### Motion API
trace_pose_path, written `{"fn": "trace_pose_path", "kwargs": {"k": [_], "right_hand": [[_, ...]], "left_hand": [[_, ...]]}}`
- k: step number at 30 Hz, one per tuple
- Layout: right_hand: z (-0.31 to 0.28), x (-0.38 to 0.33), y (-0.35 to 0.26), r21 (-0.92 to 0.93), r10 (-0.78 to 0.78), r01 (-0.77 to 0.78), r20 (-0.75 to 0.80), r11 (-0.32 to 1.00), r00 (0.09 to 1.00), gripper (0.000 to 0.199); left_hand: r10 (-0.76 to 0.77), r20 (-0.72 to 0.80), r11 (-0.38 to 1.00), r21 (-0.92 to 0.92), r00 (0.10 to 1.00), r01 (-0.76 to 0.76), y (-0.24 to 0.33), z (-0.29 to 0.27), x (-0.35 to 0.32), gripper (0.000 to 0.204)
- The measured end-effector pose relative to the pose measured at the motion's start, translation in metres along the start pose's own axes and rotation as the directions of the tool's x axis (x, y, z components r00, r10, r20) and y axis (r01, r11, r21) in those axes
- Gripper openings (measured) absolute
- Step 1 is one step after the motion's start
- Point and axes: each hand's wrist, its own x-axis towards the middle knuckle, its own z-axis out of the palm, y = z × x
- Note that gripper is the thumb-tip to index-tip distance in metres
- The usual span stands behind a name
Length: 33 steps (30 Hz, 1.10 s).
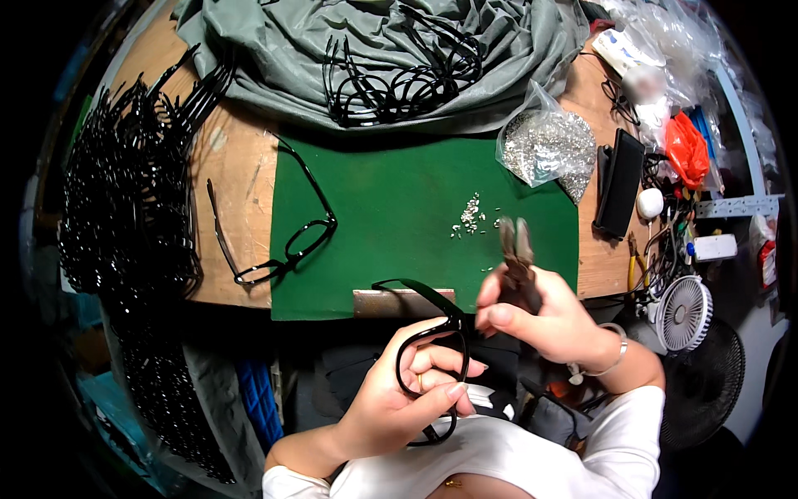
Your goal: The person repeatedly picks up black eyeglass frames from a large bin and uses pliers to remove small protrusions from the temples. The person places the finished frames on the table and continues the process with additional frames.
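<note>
Left hand point(403, 401): closed on a glossy black eyeglass frame with rounded rims point(462, 345), which is gripped between thumb and fingers.
Right hand point(544, 320): wrapped around dull metal pliers point(519, 259), whose tips are pointed away from the hand.
Small silvery metal pieces point(470, 218): scattered on a flat green mat point(391, 200), ahead of the right hand.
Second black eyeglass frame point(288, 266): laid ahead and left of the left hand, partly on the mat.

Black eyeglass frame point(456, 323) near pliers point(519, 260)

2 hands curl: the left hand point(387, 405) closer in, the right hand point(547, 313) farther forward.
</note>
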Motion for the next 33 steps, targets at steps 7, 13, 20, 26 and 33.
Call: {"fn": "trace_pose_path", "kwargs": {"k": [7,13,20,26,33], "right_hand": [[-0.009,-0.011,-0.024,-0.642,0.349,-0.085,0.296,0.762,0.889,0.036],[-0.010,-0.004,-0.029,-0.681,0.321,0.015,0.364,0.732,0.874,0.036],[-0.008,-0.005,-0.016,-0.877,0.093,0.181,0.246,0.446,0.965,0.032],[-0.021,-0.002,-0.018,-0.762,0.162,0.127,0.292,0.635,0.943,0.038],[-0.054,-0.001,0.006,-0.712,-0.151,0.180,0.105,0.679,0.983,0.028]], "left_hand": [[-0.034,0.043,0.999,0.017,0.998,0.033,-0.002,-0.009,-0.005,0.043],[-0.040,-0.007,0.995,0.095,0.999,0.041,-0.001,-0.007,-0.006,0.042],[-0.004,-0.011,0.987,0.159,1.000,0.005,-0.007,-0.004,-0.001,0.041],[-0.024,-0.007,0.991,0.135,1.000,0.024,-0.006,0.000,0.001,0.043],[-0.016,-0.014,0.997,0.069,1.000,0.017,-0.002,0.005,0.009,0.048]]}}
